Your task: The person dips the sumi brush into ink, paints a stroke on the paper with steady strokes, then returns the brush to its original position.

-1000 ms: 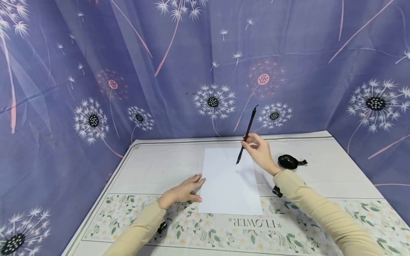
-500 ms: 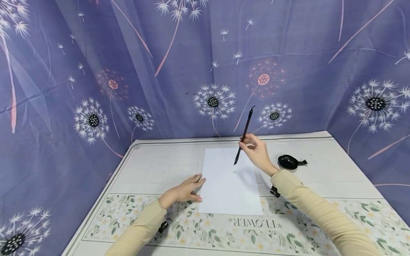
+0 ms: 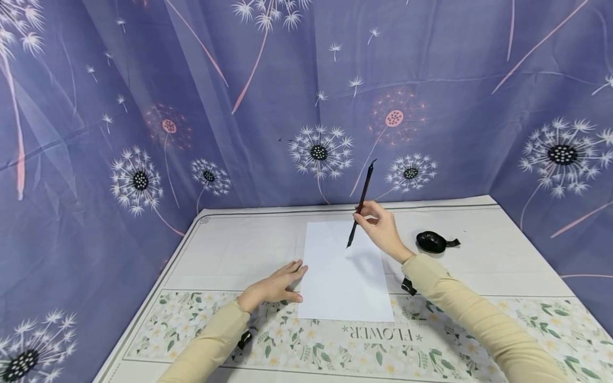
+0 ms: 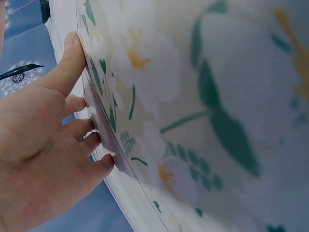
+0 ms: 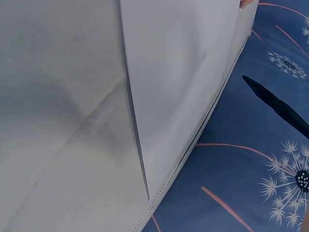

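My right hand (image 3: 381, 230) pinches a dark calligraphy brush (image 3: 365, 188) between thumb and fingers, partway along its handle. The brush slants, dark tip down, over the upper part of a white sheet of paper (image 3: 340, 287); a small loop tops the other end. In the right wrist view the brush's tip end (image 5: 270, 99) shows at the right, and the hand itself is almost wholly out of frame. Flat at the sheet's left edge rests my left hand (image 3: 273, 285), fingers spread. The left wrist view shows that hand's fingertips (image 4: 105, 163) on the table surface. No marks show on the paper.
A small black dish with a short handle (image 3: 431, 242) sits right of the paper, beyond my right wrist. The tablecloth (image 3: 230, 239) is white with a flowered band near me. A purple dandelion-print curtain (image 3: 268, 175) hangs behind the table and along both sides.
My right hand has drifted slightly left with the brush, its tip moving left over the paper. My left hand and the sheet have stayed in place.
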### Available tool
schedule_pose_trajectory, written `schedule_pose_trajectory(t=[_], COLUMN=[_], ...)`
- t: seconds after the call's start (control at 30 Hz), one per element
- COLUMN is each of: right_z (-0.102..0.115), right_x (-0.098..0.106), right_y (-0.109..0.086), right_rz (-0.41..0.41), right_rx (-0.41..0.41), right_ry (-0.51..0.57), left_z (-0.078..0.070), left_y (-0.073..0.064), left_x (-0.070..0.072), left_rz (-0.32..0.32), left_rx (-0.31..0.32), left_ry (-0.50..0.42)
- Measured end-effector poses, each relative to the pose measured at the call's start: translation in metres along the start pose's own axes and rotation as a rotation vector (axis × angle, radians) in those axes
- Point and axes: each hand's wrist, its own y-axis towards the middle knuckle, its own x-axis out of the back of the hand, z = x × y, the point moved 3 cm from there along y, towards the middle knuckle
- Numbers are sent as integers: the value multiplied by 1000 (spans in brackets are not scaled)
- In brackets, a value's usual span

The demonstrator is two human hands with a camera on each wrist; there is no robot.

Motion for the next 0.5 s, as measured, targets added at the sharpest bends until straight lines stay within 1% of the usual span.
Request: schedule_pose_trajectory(t=[0.2,0.5], right_z=[0,2], right_x=[-1,-4], right_y=[0,0], right_rz=[12,28], right_rx=[-3,-8], right_ry=[-4,-9], left_z=[-2,-1], left_y=[-1,0], left_x=[1,1], left_rz=[-3,3], left_rx=[-1,-2], left_ry=[6,6])
